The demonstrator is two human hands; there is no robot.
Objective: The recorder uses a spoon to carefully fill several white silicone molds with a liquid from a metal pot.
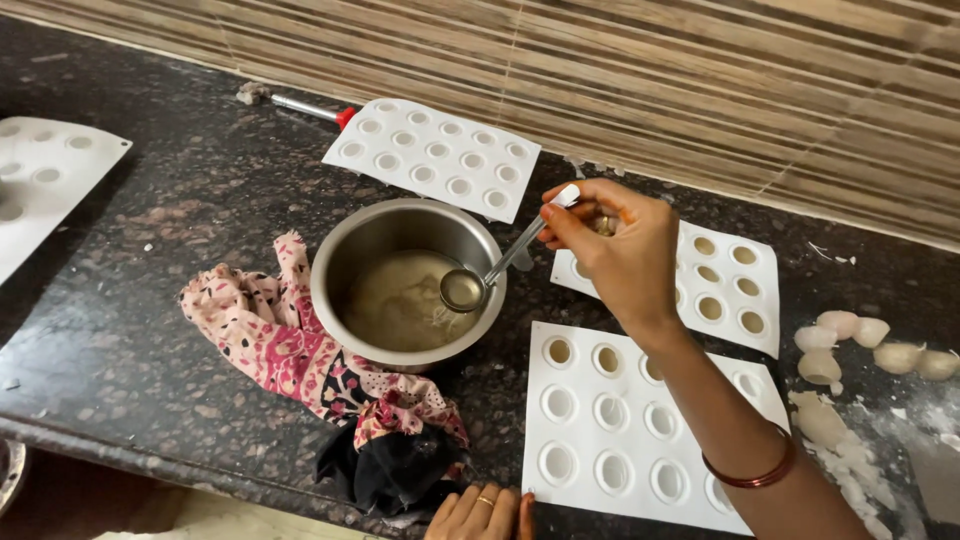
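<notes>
Head view: right hand (615,250) pinches a small ladle (490,275) over the steel pot (405,280) at frame centre.
Keep the filled bowl level; left hand (485,512), fingers together, steadies the white mould tray (640,430) at lower right.

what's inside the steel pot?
The round steel pot holds pale, cloudy liquid. The bowl of a small metal ladle, held by the right hand, sits in it, filled. The pot's bottom is hidden under the liquid.

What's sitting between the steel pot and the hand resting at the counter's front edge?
In the head view, a crumpled floral cloth lies between the steel pot and the left hand.
</notes>
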